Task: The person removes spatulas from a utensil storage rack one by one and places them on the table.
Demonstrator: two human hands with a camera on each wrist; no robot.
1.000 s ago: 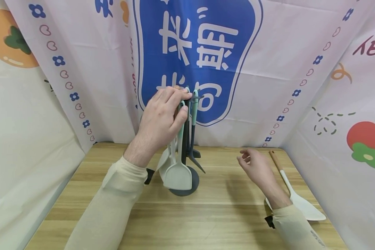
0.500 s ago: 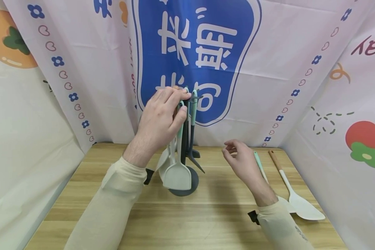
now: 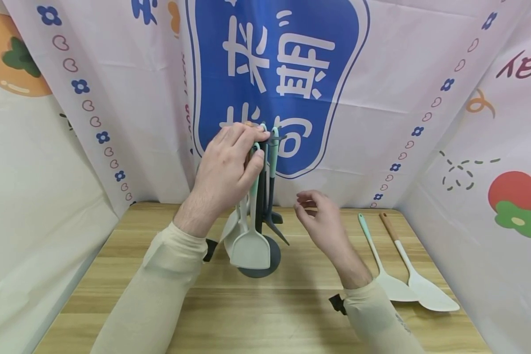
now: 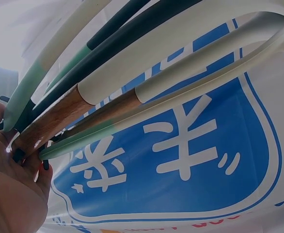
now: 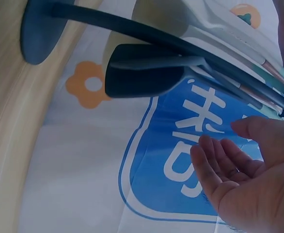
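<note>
Since the navy utensil (image 3: 272, 196) looks light and stiff, hold its mint handle (image 3: 274, 160); your left hand (image 3: 225, 162) clasps the rack (image 3: 275, 254), right hand (image 3: 320, 219) relaxed, empty.

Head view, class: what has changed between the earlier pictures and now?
The right hand moved left toward the dark grey, round-based utensil rack, uncovering the white, mint-handled spatula on the table. Nothing was grasped or released. The left hand stayed at the rack's top; the spatula stayed put.
</note>
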